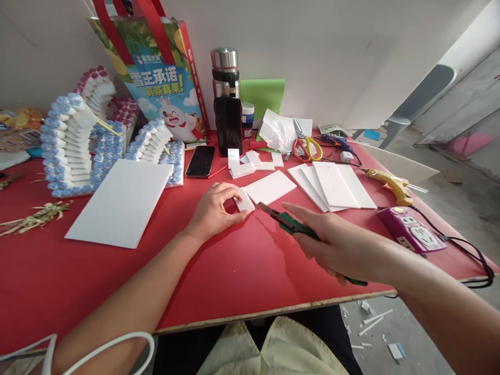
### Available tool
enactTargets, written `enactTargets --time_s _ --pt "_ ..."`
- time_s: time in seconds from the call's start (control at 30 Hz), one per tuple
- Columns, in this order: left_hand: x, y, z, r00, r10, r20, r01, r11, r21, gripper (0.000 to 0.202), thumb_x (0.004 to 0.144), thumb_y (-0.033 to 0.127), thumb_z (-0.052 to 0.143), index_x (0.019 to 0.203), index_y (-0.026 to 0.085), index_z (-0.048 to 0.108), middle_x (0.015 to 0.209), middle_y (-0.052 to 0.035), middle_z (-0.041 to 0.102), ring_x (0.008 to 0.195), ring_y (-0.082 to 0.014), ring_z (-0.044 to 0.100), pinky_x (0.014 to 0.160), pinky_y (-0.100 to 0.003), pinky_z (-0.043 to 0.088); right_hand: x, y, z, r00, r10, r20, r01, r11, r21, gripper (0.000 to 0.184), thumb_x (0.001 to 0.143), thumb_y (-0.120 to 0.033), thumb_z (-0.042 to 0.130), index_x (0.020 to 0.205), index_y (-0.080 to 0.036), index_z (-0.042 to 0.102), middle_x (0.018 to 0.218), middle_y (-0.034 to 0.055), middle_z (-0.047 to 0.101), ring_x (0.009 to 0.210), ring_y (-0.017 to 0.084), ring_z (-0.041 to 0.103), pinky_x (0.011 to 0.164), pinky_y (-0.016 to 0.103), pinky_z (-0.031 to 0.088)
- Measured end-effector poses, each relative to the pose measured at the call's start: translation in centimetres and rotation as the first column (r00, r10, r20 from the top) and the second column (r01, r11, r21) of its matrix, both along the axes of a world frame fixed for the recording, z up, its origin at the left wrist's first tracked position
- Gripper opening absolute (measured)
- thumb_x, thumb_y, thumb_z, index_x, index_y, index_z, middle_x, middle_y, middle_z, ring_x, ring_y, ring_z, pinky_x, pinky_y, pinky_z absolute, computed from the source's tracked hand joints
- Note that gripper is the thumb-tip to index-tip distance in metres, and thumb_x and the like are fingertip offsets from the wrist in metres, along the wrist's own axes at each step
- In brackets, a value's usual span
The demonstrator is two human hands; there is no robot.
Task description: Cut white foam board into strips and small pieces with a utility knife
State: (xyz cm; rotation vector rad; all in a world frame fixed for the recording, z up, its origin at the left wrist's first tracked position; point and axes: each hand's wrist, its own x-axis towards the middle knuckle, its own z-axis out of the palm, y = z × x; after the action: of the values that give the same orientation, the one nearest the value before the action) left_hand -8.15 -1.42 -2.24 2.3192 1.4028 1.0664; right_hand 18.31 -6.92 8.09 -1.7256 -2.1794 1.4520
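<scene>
My left hand (216,211) pinches a small white foam board piece (245,200) between thumb and fingers, low over the red table. In my right hand (332,242) is a green utility knife (296,225), its blade pointing left toward that piece, with a gap between them. A larger white foam board strip (272,187) lies just behind the small piece. Several small white cut pieces (255,160) are scattered farther back. To the right, several white boards (335,185) overlap in a stack.
A big white board (121,203) leans at left by blue-and-white swab structures (64,146). Behind stand a phone (200,161), a thermos (225,67) and a printed bag (156,78). Scissors (307,146), a yellow glue gun (390,185) and a purple power strip (412,229) with cords lie right.
</scene>
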Motion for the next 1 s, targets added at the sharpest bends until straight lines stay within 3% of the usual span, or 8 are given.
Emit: enactTargets --time_s 0.13,0.23,0.33,0.5,0.7,0.8,0.87,1.0 --pt "0.1 -0.7 1.2 0.969 -0.062 0.239 0.091 0.99 -0.111 0.032 0.075 0.035 0.078 0.097 0.021 0.06 0.124 -0.0095 0.066 0.113 -0.0254 0.063 0.099 -0.041 0.05 -0.8 2.3 0.1 0.913 -0.222 -0.343 0.275 0.955 0.113 0.01 0.089 -0.027 0.058 0.094 -0.019 0.056 0.052 -0.0029 0.057 0.044 0.013 0.056 0.044 0.022 0.042" --pt "0.3 -1.1 1.9 0.919 -0.074 0.387 0.127 0.985 -0.114 0.041 0.073 0.032 0.081 0.103 0.021 0.055 0.128 -0.0126 0.065 0.119 -0.0268 0.062 0.102 -0.044 0.049 -2.6 5.8 -1.6 0.69 -0.348 -0.635 0.35 0.928 -0.128 0.018 0.082 -0.027 0.07 0.086 -0.019 0.054 0.06 -0.0014 0.059 0.047 0.011 0.053 0.043 0.022 0.041" --pt "0.3 -1.3 2.0 0.896 -0.067 0.439 0.095 0.995 -0.041 0.043 0.072 0.03 0.082 0.103 0.021 0.053 0.125 -0.0136 0.066 0.119 -0.0277 0.062 0.106 -0.047 0.045 -4.5 8.8 -3.7 0.541 -0.49 -0.683 0.298 0.871 -0.39 0.029 0.076 -0.031 0.08 0.075 -0.016 0.055 0.066 0.0007 0.057 0.043 0.004 0.036 0.038 0.019 0.029" --pt "0.0 -1.1 2.0 0.956 -0.099 0.276 0.096 0.995 0.025 0.045 0.072 0.028 0.082 0.108 0.021 0.054 0.128 -0.0118 0.065 0.12 -0.027 0.062 0.106 -0.045 0.046 -6.4 9.0 -5.9 0.547 -0.437 -0.715 0.168 0.893 -0.418 0.044 0.068 -0.047 0.087 0.069 -0.015 0.056 0.056 -0.0041 0.045 0.044 0.003 0.031 0.037 0.018 0.023" --pt "0.3 -0.8 2.1 0.986 -0.167 0.006 0.166 0.982 0.085 0.049 0.075 0.029 0.08 0.117 0.023 0.054 0.13 -0.0102 0.062 0.123 -0.0276 0.057 0.107 -0.046 0.044 -6.2 8.4 -7.0 0.549 -0.441 -0.71 0.201 0.894 -0.4 0.035 0.067 -0.024 0.086 0.062 -0.016 0.052 0.045 -0.0066 0.038 0.042 0.004 0.031 0.037 0.018 0.023" --pt "0.9 -1.0 2.0 0.98 -0.133 0.145 0.136 0.991 -0.01 0.065 0.075 0.032 0.081 0.131 0.024 0.049 0.139 -0.0117 0.054 0.134 -0.0296 0.048 0.113 -0.048 0.039 -5.8 8.8 -7.3 0.499 -0.484 -0.719 0.222 0.873 -0.434 0.038 0.066 -0.023 0.087 0.062 -0.017 0.05 0.048 -0.007 0.039 0.043 0.004 0.031 0.037 0.018 0.024" --pt "1.1 -1.1 2.0 0.94 -0.087 0.329 0.128 0.986 -0.104 0.061 0.078 0.032 0.078 0.132 0.023 0.049 0.138 -0.0121 0.053 0.134 -0.0291 0.048 0.114 -0.047 0.038 -5.5 9.1 -7.4 0.457 -0.505 -0.733 0.202 0.861 -0.467 0.041 0.065 -0.023 0.089 0.062 -0.017 0.048 0.05 -0.0076 0.038 0.043 0.003 0.03 0.037 0.017 0.024" --pt "0.9 -1.1 2.1 0.752 0.022 0.659 0.274 0.899 -0.341 0.038 0.089 0.036 0.065 0.122 0.02 0.053 0.103 -0.0065 0.065 0.089 -0.0192 0.066 0.079 -0.033 0.054 -5.0 9.4 -7.4 0.411 -0.526 -0.744 0.149 0.844 -0.515 0.045 0.069 -0.023 0.087 0.06 -0.017 0.044 0.048 -0.0096 0.032 0.042 0.002 0.027 0.036 0.015 0.023"
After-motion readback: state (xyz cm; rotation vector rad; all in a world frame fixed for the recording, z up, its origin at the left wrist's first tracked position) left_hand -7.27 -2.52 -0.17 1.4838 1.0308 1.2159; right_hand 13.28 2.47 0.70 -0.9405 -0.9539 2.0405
